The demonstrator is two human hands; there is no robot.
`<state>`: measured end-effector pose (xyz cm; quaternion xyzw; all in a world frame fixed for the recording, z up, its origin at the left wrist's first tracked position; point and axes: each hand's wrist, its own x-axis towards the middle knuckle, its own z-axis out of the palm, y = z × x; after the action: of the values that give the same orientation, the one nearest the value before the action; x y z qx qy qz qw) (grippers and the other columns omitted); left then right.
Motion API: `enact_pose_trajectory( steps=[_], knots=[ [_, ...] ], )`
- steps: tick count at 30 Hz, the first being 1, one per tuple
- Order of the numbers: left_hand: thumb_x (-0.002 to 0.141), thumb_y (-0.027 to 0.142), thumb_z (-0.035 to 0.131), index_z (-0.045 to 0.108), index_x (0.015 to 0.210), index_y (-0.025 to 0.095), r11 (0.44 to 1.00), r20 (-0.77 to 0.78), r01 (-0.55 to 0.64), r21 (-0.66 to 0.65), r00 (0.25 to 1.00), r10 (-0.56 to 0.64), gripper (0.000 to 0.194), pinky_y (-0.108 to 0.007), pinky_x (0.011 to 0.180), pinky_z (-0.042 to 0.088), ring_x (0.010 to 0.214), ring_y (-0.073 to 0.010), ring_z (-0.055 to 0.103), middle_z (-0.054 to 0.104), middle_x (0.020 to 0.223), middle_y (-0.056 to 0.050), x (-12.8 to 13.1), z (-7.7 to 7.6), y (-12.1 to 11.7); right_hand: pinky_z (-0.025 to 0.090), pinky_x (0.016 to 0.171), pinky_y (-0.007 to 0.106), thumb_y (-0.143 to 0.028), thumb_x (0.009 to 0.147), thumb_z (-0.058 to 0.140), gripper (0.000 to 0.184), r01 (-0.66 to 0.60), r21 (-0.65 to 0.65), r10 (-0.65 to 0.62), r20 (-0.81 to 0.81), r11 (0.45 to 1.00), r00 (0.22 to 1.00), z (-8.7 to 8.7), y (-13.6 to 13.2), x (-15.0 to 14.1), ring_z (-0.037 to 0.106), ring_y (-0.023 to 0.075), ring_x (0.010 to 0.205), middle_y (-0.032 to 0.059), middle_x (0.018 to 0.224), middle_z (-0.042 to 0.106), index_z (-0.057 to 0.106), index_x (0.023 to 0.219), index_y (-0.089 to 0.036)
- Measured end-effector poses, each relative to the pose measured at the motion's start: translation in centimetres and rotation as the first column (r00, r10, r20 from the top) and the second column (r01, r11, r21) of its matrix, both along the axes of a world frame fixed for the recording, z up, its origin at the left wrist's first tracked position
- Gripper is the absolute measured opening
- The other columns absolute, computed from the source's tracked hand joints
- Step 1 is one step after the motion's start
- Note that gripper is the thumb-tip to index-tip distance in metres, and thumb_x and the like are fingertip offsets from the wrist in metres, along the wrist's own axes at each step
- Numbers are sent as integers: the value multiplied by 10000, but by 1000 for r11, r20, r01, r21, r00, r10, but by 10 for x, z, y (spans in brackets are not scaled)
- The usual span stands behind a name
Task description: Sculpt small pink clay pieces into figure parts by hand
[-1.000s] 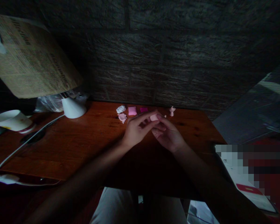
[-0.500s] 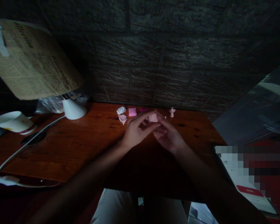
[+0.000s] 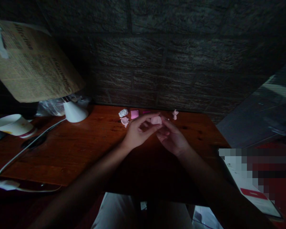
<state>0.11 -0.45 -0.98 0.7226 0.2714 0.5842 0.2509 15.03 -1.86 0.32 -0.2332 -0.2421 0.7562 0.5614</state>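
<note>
A small pale pink piece of modelling clay, roughly block-shaped, is held up above the table between my two hands. My left hand pinches it from the left, thumb below and forefinger above. From the right, my right hand presses its fingertips to the clay's edge, the other fingers curled underneath. Behind my left hand lie a white crumpled lump, a brighter pink square piece and a pale pink ragged piece. A magenta piece is partly covered by my fingers. A pinched pink piece stands farther right.
On the left of the wooden table are a lamp with a white base and a printed paper shade, a paper cup and a white cord. A brick wall rises behind. A tablet-like device lies right.
Between my hands the pink clay has turned slightly and now looks more rounded. Both hands stay almost in place; the view has shifted a little.
</note>
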Motion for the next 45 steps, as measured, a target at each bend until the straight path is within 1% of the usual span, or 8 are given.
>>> enact_pose_trajectory(
  steps=[10,14,20,23,28,34,39,45],
  knots=[
    [894,207,732,723,1225,202,991,100,90,-100,992,-80,331,-209,627,576,786,-131,735,803,1096,-91,3,2,-3,313,388,100,-204,705,882,206,-4,55,4,15,998,1000,-2,1,-1,319,-16,428,-88,691,620,743,856,-212],
    [926,216,692,715,1258,244,984,131,131,-117,985,-116,334,-234,689,617,933,-162,756,773,1217,-85,3,4,-3,309,387,118,-185,745,844,239,12,86,-16,46,996,999,-3,1,0,305,-3,436,-88,729,627,751,958,-241],
    [951,218,661,653,1355,274,985,88,151,-79,986,-144,407,-315,940,617,1192,-206,700,705,1355,-82,3,3,-1,319,400,119,-186,729,848,236,-9,63,8,9,998,1000,-2,-1,-1,312,3,447,-86,717,617,750,936,-241],
    [895,244,744,613,1394,262,990,113,129,-64,986,-121,517,-298,868,635,1112,-207,733,699,1364,-94,4,-1,0,328,404,128,-180,752,828,230,-17,94,15,21,995,1000,0,-2,-2,334,12,462,-68,753,637,753,961,-240],
    [904,229,737,712,1245,221,994,103,36,-102,994,-25,342,-273,792,636,953,-177,765,766,1232,-87,3,0,0,321,412,111,-190,706,868,251,-42,66,44,-20,997,999,1,-3,-2,340,1,459,-82,711,618,743,922,-224],
    [849,255,802,691,1267,234,994,194,71,-89,980,-52,433,-312,888,637,1105,-204,738,738,1295,-88,4,-3,4,306,404,103,-177,715,853,265,-34,66,35,-16,997,999,2,-4,-2,335,-1,462,-81,738,633,749,953,-228],
    [847,308,803,725,1183,219,987,245,43,-156,970,-3,356,-346,873,656,979,-195,776,793,1152,-71,8,-11,7,291,393,117,-129,731,824,302,-4,87,2,24,996,1000,3,-4,-1,339,4,474,-66,831,670,755,998,-254],
    [880,265,761,717,1205,223,987,242,66,-145,970,-30,330,-370,893,663,984,-206,780,790,1163,-78,11,-8,2,306,406,124,-142,718,834,305,-3,95,2,18,995,1000,1,-3,-1,319,10,478,-68,805,652,763,993,-255]
  ],
)
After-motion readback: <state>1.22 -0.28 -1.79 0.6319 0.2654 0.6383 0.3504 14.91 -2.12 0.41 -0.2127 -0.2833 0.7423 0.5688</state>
